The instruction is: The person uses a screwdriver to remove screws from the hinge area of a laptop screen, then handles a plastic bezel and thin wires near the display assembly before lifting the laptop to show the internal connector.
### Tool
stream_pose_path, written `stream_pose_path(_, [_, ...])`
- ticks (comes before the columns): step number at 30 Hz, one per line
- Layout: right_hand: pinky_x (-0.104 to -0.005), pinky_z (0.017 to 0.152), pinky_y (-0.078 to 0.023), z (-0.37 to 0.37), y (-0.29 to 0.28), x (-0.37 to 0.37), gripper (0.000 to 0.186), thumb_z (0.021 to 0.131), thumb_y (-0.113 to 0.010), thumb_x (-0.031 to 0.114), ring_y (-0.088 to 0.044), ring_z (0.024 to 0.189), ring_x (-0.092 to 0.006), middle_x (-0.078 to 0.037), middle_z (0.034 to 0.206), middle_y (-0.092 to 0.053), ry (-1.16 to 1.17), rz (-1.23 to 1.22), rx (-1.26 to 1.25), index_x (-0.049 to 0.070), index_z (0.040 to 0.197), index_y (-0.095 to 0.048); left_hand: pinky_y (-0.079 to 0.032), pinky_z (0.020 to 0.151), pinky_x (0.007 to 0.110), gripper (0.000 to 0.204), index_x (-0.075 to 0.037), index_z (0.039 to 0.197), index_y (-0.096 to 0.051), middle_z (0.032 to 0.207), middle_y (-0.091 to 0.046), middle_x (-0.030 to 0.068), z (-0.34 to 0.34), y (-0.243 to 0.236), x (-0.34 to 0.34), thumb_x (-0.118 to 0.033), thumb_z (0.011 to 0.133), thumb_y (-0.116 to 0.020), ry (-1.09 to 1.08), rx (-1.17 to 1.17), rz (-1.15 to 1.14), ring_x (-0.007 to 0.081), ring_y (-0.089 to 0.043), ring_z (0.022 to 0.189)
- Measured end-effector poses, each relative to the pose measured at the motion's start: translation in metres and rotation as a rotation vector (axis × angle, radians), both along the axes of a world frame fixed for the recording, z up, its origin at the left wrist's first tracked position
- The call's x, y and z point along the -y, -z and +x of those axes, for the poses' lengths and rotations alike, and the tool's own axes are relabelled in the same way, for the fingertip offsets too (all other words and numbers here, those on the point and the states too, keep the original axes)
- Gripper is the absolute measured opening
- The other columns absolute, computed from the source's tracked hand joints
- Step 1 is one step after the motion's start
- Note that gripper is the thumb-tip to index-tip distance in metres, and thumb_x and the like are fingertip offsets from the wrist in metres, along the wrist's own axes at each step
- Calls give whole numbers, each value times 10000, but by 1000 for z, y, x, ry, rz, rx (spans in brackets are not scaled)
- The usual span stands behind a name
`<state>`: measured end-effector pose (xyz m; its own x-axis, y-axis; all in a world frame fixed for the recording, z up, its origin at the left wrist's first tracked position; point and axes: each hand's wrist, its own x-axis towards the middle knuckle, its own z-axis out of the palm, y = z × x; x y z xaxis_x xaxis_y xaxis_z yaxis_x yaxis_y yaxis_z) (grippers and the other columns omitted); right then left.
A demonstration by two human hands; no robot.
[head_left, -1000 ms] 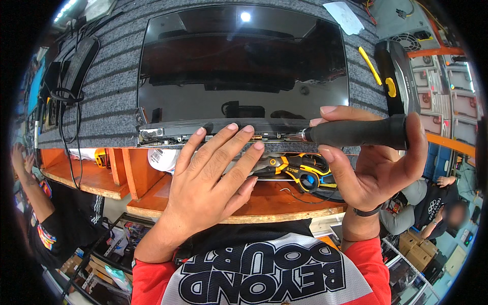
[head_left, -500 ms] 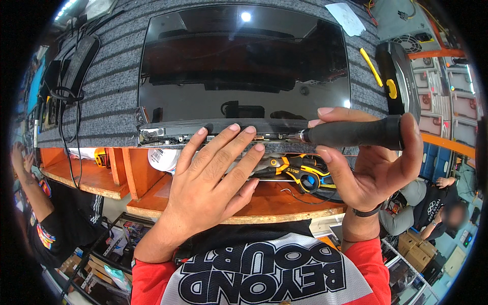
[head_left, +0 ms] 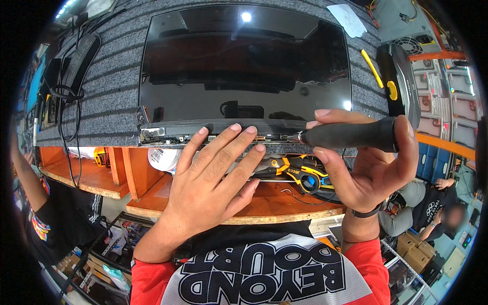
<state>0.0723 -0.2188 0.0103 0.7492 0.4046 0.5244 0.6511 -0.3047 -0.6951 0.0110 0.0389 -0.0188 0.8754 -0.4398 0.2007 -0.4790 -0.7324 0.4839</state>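
Up at the far right corner of the grey ribbed mat [head_left: 107,101], a white paper slip [head_left: 347,19] lies flat, a slanted rectangle just beyond the top edge of the dark display panel [head_left: 244,66]. A yellow stick-shaped tool [head_left: 372,68] rests on the mat right of the panel, beside a black device with a round yellow mark [head_left: 399,81]. Below the mat's near edge, a white roll with a printed label [head_left: 163,158] sits on the orange wooden shelf [head_left: 284,201], and brown cardboard boxes [head_left: 414,254] stand on the floor at the lower right.

The left hand [head_left: 208,188] is spread wide and flat, fingertips pressing the panel's bottom bezel strip [head_left: 223,133]; it grips nothing. The right hand [head_left: 371,162] is curled around the black handle of a screwdriver [head_left: 348,135], held level, its metal tip meeting the bezel strip just right of the left fingertips. Black-and-yellow pliers [head_left: 300,170] lie on the shelf beneath both hands.
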Motion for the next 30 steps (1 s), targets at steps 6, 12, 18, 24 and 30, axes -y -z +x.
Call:
stream_pose_path(6, [-385, 812, -620, -2, -2, -6, 697, 793, -870, -32, -747, 1011, -359, -238, 1127, -715, 42, 9, 77, 20, 1367, -478, -309, 1221, 519, 564, -152, 1383, -666, 1493, -618, 87, 0, 0, 0, -242, 842, -796, 0, 4, 4, 290, -562, 1399])
stream_pose_path(12, [-371, 765, -607, 1, -16, -12, 705, 801, -858, -15, -737, 938, -337, -265, 1141, -711, 10, -191, 126, 101, 1346, -426, -314, 1218, 512, 576, -144, 1388, -663, 1492, -618, 93, 0, -1, -1, -242, 837, -799, 1, 9, 6, 293, -563, 1395])
stream_pose_path(18, [-357, 744, -591, -4, -8, -20, 441, 733, -915, 31, -732, 910, -327, -205, 1102, -735, 96, -16, 132, 50, 1080, -644, -322, 1212, 513, 590, -146, 1397, -655, 1493, -615, 102, 2, -2, -1, -235, 832, -801, 10, 17, -10, 298, -564, 1391])
stream_pose_path(24, [-392, 714, -592, -10, -6, -19, 581, 784, -902, 47, -724, 857, -338, -238, 1080, -721, 114, -35, 163, 91, 1244, -550, -332, 1202, 510, 600, -143, 1388, -646, 1481, -622, 110, 1, -1, 0, -219, 816, -811, 5, 28, -25, 300, -577, 1376])
stream_pose_path(30, [-394, 738, -614, -7, -3, -14, 913, 868, -844, 30, -751, 920, -354, -335, 1172, -692, 57, -107, 139, 162, 1542, -243, -317, 1218, 508, 600, -129, 1384, -638, 1496, -609, 109, 0, -1, 1, -235, 817, -801, -2, 38, -28, 292, -572, 1390])
